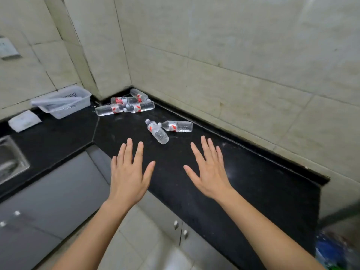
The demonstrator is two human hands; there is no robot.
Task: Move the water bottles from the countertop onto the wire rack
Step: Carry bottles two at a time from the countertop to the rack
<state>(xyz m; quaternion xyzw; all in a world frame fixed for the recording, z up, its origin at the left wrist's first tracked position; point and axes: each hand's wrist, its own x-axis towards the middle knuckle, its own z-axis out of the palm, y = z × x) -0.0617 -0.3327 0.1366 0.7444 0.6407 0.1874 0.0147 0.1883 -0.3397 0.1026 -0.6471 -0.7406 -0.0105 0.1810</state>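
Several clear water bottles with red-and-white labels lie on their sides on the black countertop (243, 182). Two lie nearest me: one bottle (157, 131) pointing away from me and one bottle (176, 126) lying crosswise beside it. More bottles (124, 107) are piled in the far corner against the tiled wall. My left hand (128, 172) and my right hand (209, 170) hover over the counter with fingers spread straight, holding nothing, a little short of the two near bottles. No wire rack is in view.
A white plastic basket (62, 102) stands at the back left, with a white folded cloth (24, 120) beside it. A steel sink (10, 162) is at the left edge. Grey cabinet doors (58, 191) run below the counter. Something blue and green (335, 250) shows at the bottom right.
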